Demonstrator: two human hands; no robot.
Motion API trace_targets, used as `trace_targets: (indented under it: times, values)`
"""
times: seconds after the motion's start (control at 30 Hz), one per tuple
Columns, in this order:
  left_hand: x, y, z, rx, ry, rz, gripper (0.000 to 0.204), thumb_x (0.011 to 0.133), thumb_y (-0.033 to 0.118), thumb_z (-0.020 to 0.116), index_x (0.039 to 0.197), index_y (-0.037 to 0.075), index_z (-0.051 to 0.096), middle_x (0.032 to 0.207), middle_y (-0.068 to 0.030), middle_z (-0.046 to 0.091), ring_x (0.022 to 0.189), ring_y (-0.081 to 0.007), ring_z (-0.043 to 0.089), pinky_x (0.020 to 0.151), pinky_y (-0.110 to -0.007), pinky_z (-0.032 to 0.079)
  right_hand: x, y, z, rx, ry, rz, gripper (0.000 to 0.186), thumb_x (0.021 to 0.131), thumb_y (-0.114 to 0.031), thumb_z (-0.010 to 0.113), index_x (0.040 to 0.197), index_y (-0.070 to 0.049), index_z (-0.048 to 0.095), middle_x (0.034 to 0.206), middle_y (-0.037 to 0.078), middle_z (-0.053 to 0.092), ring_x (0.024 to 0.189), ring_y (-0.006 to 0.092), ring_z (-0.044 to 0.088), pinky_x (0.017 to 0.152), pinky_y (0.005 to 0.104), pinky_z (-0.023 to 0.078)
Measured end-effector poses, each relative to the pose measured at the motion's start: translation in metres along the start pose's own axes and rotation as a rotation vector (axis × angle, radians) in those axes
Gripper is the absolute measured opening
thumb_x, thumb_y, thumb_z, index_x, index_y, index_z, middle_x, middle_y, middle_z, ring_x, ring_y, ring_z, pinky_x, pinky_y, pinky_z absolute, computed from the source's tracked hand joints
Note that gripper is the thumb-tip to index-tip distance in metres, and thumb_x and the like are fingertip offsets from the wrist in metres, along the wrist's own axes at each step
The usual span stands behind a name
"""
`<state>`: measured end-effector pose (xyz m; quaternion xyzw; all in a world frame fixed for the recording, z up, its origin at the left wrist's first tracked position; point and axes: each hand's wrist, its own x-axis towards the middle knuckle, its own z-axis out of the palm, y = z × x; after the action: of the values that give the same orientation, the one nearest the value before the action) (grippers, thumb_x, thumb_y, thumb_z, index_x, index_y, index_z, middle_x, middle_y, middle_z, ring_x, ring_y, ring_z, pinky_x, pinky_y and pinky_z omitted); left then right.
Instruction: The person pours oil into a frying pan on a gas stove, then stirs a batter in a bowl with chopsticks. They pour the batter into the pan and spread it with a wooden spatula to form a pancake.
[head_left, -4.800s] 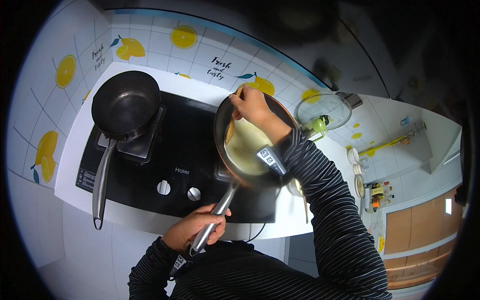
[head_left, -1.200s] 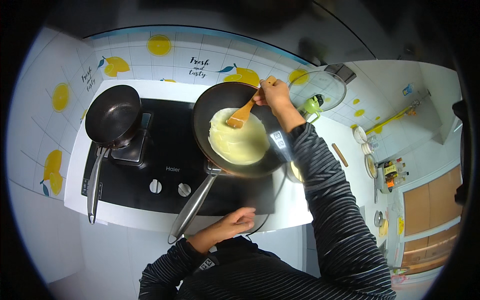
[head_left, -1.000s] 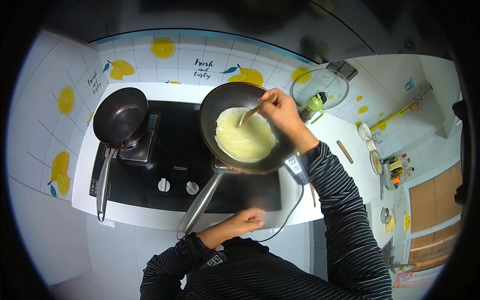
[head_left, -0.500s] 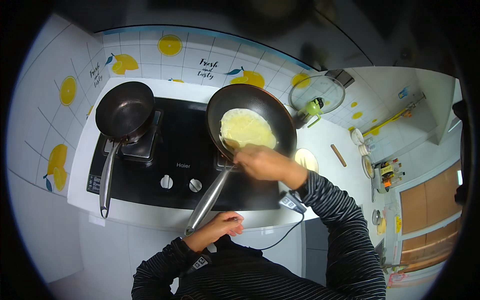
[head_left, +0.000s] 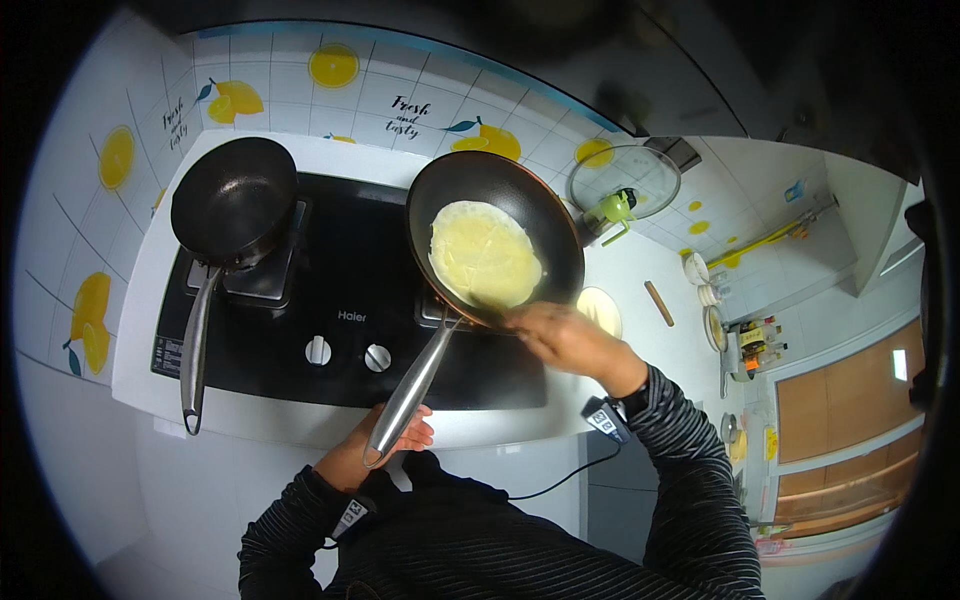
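Observation:
A frying pan (head_left: 480,180) with a dark inside and a metal handle (head_left: 408,397) sits on the right burner. In it lies a round, pale yellow pancake (head_left: 484,252). My right hand (head_left: 565,338) is at the pan's near rim, fingers closed and blurred. A dark smear at the pancake's near edge, by the fingertips, is too unclear to name. My left hand (head_left: 385,440) is below the end of the pan's handle, which crosses in front of the palm. Its fingers reach out past the handle without wrapping round it.
A smaller dark pan (head_left: 235,195) stands on the left burner of the black hob (head_left: 350,250). Right of the frying pan are a glass lid (head_left: 625,180), a green-handled jug (head_left: 608,212), a pale round plate (head_left: 600,312) and a brown stick (head_left: 659,303).
My right hand has moved right along the pan's near rim, away from the handle. My left hand has come under the handle's end. The whole view has shifted slightly.

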<state>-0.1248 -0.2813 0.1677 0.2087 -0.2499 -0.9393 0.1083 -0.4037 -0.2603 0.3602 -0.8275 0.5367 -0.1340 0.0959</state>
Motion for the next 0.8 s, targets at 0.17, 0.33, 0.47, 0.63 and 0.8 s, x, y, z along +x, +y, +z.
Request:
trace_targets:
  times: [0.17, 0.33, 0.47, 0.63, 0.8]
  values:
    - [0.013, -0.008, -0.026, -0.181, -0.242, 0.054, 0.042, 0.087, 0.026, 0.056, 0.112, -0.007, 0.050, 0.094, -0.0227, 0.062, 0.082, -0.0284, 0.065, 0.071, -0.035, 0.056, -0.003, 0.020, -0.013, 0.648, 0.454, 0.702, 0.021, 0.087, -0.005, 0.051, 0.107, 0.000, 0.057, 0.093, 0.011, 0.061, 0.086, 0.0194, 0.061, 0.077, 0.0261, 0.048]
    - [0.019, -0.007, -0.020, -0.158, -0.254, 0.035, 0.045, 0.087, 0.029, 0.054, 0.114, -0.007, 0.049, 0.095, -0.0226, 0.062, 0.083, -0.0297, 0.065, 0.072, -0.036, 0.055, 0.013, 0.050, 0.012, 0.038, 0.390, 0.312, 0.021, 0.083, 0.001, 0.054, 0.103, 0.002, 0.058, 0.102, 0.018, 0.059, 0.094, 0.0290, 0.059, 0.081, 0.0303, 0.047]
    - [0.016, -0.008, -0.014, 0.030, -0.133, 0.063, 0.044, 0.089, 0.028, 0.052, 0.113, -0.007, 0.049, 0.094, -0.0228, 0.062, 0.083, -0.0309, 0.065, 0.074, -0.037, 0.055, 0.017, 0.049, 0.024, -0.144, 0.150, 0.240, 0.028, 0.078, -0.002, 0.058, 0.106, -0.003, 0.060, 0.102, 0.015, 0.059, 0.092, 0.0319, 0.057, 0.080, 0.0359, 0.048]
    - [0.007, 0.006, -0.023, -0.503, -0.406, -0.047, 0.035, 0.087, 0.021, 0.055, 0.111, -0.005, 0.052, 0.092, -0.0237, 0.062, 0.081, -0.0315, 0.065, 0.073, -0.037, 0.055, -0.002, 0.025, 0.007, -0.124, 0.067, 0.168, 0.028, 0.079, -0.004, 0.059, 0.106, -0.002, 0.060, 0.100, 0.014, 0.060, 0.086, 0.0302, 0.056, 0.077, 0.0363, 0.048]
    - [-0.033, 0.030, -0.009, 0.214, 0.060, 0.317, 0.021, 0.089, 0.011, 0.049, 0.106, -0.001, 0.055, 0.086, -0.0088, 0.060, 0.090, -0.0170, 0.058, 0.079, -0.027, 0.049, -0.009, 0.012, 0.004, -0.103, 0.265, 0.142, 0.028, 0.080, -0.003, 0.056, 0.107, 0.000, 0.056, 0.101, 0.017, 0.058, 0.092, 0.0330, 0.055, 0.080, 0.0378, 0.046]
